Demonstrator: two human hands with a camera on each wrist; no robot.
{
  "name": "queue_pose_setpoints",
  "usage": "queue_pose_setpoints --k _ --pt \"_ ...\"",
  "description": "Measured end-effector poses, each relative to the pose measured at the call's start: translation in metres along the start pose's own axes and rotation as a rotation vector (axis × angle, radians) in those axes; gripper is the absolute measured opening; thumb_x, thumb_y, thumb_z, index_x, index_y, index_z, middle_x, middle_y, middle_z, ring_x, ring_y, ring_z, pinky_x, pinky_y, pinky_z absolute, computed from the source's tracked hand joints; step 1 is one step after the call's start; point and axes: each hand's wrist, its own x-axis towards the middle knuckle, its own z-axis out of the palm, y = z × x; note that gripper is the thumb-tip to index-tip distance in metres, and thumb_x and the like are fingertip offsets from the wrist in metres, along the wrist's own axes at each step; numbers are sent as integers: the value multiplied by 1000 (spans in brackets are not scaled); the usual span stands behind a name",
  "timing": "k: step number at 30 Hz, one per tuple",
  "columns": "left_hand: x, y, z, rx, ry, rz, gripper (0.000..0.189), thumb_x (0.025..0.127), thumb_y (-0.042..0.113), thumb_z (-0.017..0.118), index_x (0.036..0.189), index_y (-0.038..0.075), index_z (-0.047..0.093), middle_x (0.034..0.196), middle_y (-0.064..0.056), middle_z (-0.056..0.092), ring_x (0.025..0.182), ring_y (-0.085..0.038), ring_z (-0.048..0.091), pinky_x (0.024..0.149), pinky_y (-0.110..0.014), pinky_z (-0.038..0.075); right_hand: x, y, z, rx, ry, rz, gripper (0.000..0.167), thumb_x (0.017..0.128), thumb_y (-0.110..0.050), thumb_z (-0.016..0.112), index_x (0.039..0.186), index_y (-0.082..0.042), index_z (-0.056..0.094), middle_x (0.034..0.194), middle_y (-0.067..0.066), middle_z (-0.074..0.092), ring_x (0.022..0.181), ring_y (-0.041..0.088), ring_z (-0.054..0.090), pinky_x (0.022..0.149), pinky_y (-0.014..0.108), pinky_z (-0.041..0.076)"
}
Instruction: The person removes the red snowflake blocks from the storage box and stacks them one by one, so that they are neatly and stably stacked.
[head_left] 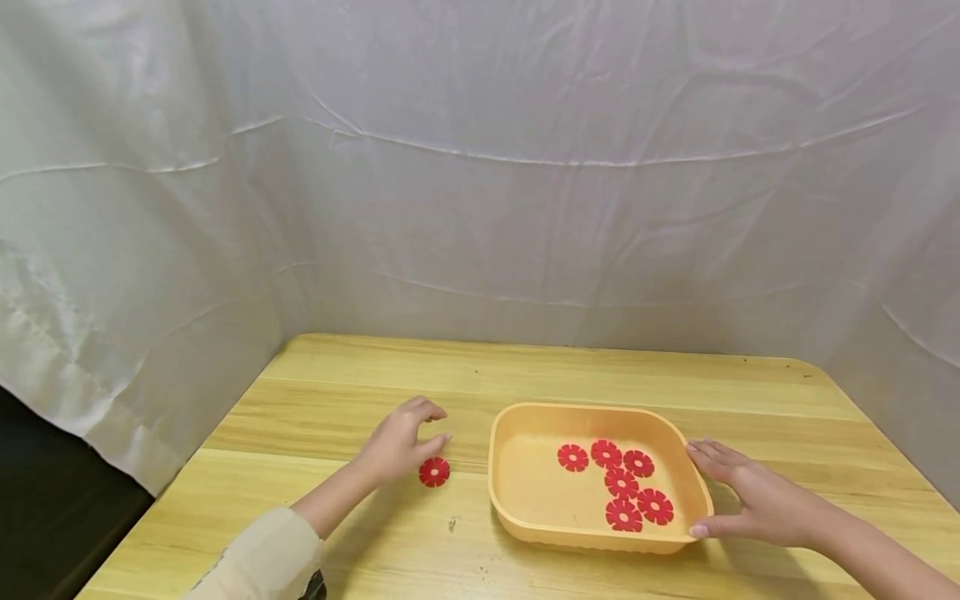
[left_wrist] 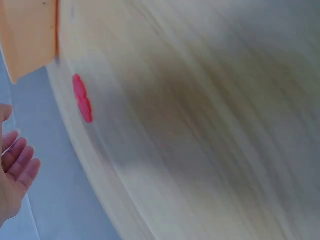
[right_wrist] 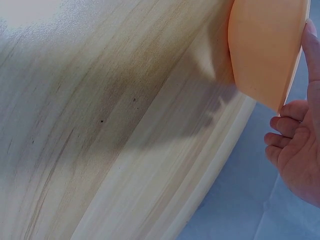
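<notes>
My left hand (head_left: 399,439) hovers over the table with thumb and fingers spread apart, nothing between them. Just below its thumb lies a red notched disc (head_left: 434,472), a flower-shaped interlocking piece with a hole in the middle. The left wrist view shows this red disc (left_wrist: 82,98) flat on the wood, apart from the fingers. At the right end of a shallow orange plastic bin (head_left: 540,529), my right hand (head_left: 757,496) touches the rim, thumb toward the near corner and fingers farther back. Several matching red discs (head_left: 621,483) lie inside, mostly toward the bin's right side.
A light wooden table (head_left: 375,367) with rounded far corners carries everything. Pale cloth (head_left: 525,208) hangs behind it and along the sides. Something dark (head_left: 60,500) shows beyond the table's left edge.
</notes>
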Motion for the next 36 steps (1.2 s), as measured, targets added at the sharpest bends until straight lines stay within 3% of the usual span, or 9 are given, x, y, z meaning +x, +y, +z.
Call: queue_pose_setpoints --k 8,21,30,36 --pt "8 13 5 -188 117 43 24 76 13 73 96 2 66 92 -6 65 84 -23 61 73 -28 55 1 0 0 4 0 -2 95 65 -54 75 129 11 46 131 31 47 118 50 45 87 62 41" --pt "24 40 21 -408 198 -29 23 76 10 75 96 1 67 88 -8 65 84 -21 62 76 -27 55 0 0 0 9 9 -1 94 65 -50 76 129 11 46 131 30 47 117 49 46 86 62 42" --pt "34 50 30 -428 204 -28 25 77 12 74 98 1 66 89 -8 63 85 -22 62 77 -26 55 0 0 0 9 9 3 93 65 -49 76 129 11 45 131 31 47 117 50 45 86 62 41" --pt "37 50 36 -486 202 -23 25 77 11 73 98 -2 66 90 -18 63 86 -30 62 76 -30 56 0 1 1 4 9 2 94 65 -50 76 129 10 46 131 30 47 117 49 45 86 62 41"
